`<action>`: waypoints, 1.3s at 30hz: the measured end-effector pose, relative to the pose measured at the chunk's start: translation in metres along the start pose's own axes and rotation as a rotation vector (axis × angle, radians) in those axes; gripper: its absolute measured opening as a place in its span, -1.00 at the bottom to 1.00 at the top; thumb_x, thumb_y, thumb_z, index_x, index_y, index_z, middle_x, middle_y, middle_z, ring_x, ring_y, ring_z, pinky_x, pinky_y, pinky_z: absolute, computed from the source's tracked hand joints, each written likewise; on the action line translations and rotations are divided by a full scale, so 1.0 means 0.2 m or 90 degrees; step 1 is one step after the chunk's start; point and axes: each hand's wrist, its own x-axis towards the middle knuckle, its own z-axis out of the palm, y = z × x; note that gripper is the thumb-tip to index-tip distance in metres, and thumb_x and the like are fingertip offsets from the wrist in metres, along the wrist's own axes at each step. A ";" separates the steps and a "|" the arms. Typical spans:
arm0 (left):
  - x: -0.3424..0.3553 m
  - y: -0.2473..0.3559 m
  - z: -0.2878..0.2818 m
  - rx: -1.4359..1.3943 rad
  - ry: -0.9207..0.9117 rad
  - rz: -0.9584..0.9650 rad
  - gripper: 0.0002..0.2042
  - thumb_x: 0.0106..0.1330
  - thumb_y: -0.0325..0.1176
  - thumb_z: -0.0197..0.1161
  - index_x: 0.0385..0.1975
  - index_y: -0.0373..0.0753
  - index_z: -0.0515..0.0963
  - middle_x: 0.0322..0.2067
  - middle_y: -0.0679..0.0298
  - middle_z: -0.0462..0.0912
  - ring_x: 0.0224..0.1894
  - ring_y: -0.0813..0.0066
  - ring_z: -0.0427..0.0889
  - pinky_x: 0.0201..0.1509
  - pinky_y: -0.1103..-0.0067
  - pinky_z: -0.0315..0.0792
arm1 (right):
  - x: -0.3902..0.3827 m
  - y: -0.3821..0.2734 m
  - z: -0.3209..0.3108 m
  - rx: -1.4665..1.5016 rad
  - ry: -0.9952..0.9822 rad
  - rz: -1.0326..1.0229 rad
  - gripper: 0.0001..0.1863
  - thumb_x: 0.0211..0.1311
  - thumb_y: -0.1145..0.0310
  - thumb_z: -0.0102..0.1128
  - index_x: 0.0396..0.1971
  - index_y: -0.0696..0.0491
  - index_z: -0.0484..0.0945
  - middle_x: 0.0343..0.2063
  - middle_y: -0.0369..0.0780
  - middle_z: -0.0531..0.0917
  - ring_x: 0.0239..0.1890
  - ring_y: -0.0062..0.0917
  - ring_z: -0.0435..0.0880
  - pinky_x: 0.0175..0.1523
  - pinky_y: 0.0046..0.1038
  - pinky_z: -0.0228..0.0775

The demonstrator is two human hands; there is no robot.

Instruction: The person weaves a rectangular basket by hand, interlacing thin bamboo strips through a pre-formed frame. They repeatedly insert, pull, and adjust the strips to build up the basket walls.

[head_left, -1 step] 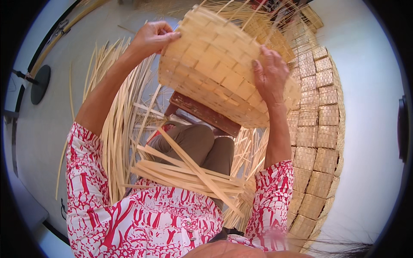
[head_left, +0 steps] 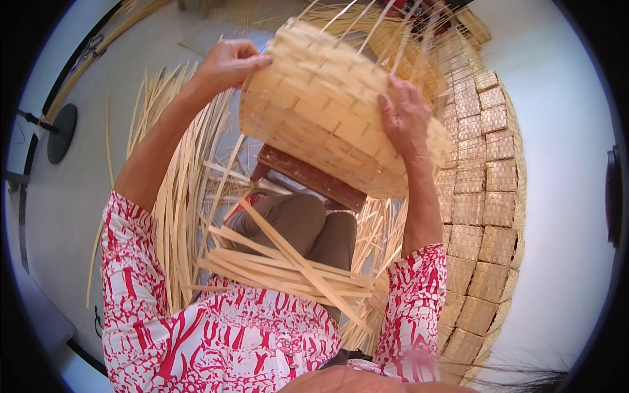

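I hold a pale woven bamboo piece (head_left: 318, 108) up over a worn red-brown wooden stool (head_left: 314, 180), with loose strands sticking out from its top. My left hand (head_left: 232, 65) pinches its upper left corner between thumb and fingers. My right hand (head_left: 406, 114) grips its right side, fingers lying over the weave. Loose flat strips (head_left: 288, 268) lie across my lap and legs.
Long strips (head_left: 164, 157) are heaped on the floor at my left. Stacked small woven baskets (head_left: 491, 203) line the right side beside a white wall (head_left: 557, 196). More woven work (head_left: 386, 39) lies behind the piece. A round dark stand base (head_left: 62, 131) is at far left.
Both hands and the woven piece have shifted slightly; the piece sits a little lower and to the left, and my right hand has moved slightly left.
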 end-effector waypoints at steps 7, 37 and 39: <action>-0.12 0.10 -0.05 -0.041 -0.055 -0.129 -0.74 0.22 -0.09 0.34 -0.44 -0.18 0.58 -0.58 0.47 0.49 -0.54 0.75 0.45 -0.53 0.72 0.38 | -0.03 -0.09 -0.02 0.084 -0.063 0.053 -0.52 0.32 0.06 0.03 0.12 0.01 0.47 -0.04 -0.17 0.52 0.05 -0.29 0.48 0.19 -0.18 0.17; -0.23 -0.28 0.19 0.058 -0.023 0.133 -0.61 0.29 -0.35 0.36 0.08 -0.31 0.52 -0.08 0.30 0.65 -0.06 0.58 0.61 0.03 0.64 0.50 | -0.43 -0.26 -0.48 -0.053 0.182 -0.081 -0.42 0.04 0.45 0.30 0.16 0.06 0.46 0.06 -0.12 0.56 0.14 -0.27 0.49 0.29 -0.23 0.13; -0.18 -0.31 0.16 0.130 -0.015 0.162 -0.62 0.29 -0.24 0.37 0.03 -0.29 0.57 -0.10 0.28 0.68 -0.06 0.55 0.62 0.05 0.62 0.48 | -0.54 -0.29 -0.53 -0.038 0.120 -0.025 -0.46 0.09 0.41 0.31 0.14 0.06 0.46 -0.04 -0.13 0.62 0.03 -0.27 0.57 0.17 -0.27 0.28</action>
